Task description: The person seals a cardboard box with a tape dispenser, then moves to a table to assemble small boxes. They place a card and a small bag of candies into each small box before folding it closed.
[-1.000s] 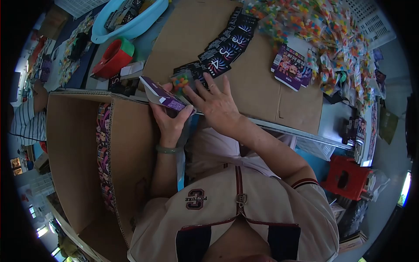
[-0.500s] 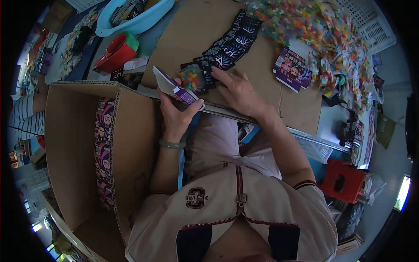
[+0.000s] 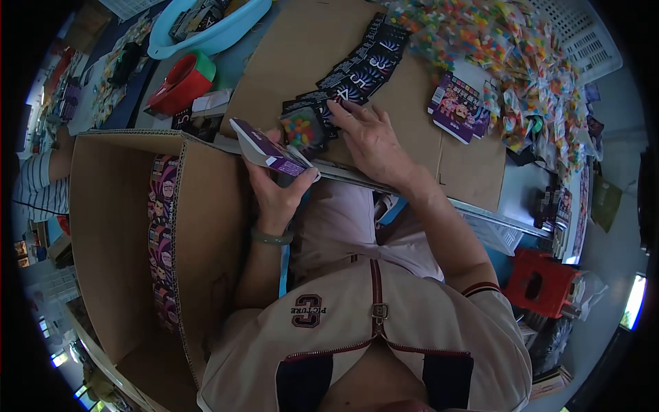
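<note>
My left hand (image 3: 276,196) is closed round a small purple-and-white carton (image 3: 271,152), tilted with its side up, at the table's near edge. Just beyond it lies a clear sachet of coloured candies (image 3: 301,129) on black cards. The fingers of my right hand (image 3: 374,141) are stretched out, with the fingertips resting on the near end of a fanned row of black numbered cards (image 3: 367,65). Whether the right fingertips pinch a card cannot be made out.
A large cardboard box (image 3: 213,206) stands at my left, with purple cartons (image 3: 163,240) lined up inside. Candy sachets (image 3: 508,69) heap at the back right beside flat purple cartons (image 3: 456,110). A red tape dispenser (image 3: 180,86) and blue basin (image 3: 213,38) sit back left.
The carton in my left hand has shifted slightly left and tipped flatter. My right hand has moved a little left, and the near cards have slid left with it.
</note>
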Available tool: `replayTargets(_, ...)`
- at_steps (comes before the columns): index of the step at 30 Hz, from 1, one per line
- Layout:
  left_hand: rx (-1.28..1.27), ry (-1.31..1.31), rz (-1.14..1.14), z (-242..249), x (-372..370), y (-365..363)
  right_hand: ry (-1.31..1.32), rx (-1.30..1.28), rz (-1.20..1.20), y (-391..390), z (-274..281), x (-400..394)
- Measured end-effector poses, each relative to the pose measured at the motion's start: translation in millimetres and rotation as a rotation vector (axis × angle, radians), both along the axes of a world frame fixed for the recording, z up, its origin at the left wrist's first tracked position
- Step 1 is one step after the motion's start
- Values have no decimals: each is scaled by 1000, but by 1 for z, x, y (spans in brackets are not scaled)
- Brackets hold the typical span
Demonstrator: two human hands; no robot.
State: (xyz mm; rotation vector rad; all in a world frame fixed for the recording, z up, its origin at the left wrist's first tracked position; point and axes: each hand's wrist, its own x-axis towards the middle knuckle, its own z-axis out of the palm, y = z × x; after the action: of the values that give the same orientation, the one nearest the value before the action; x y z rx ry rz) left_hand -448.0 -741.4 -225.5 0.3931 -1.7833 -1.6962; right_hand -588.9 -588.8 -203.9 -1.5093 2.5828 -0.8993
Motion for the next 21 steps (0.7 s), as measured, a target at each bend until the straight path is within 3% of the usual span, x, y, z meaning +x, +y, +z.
replayTargets(10, 24, -22, -25, 3, -1, -1, 124, 48, -41, 5, 8, -4)
replayTargets(12, 25, -14, -19, 3, -2, 2, -83, -23, -68, 1, 15, -1)
replayTargets(19, -25, -23, -26, 0, 0, 1, -122, 33, -81, -18, 8, 32)
replayTargets(21, -26, -24, -32, -1, 0, -1, 24, -65, -26, -23, 4, 43)
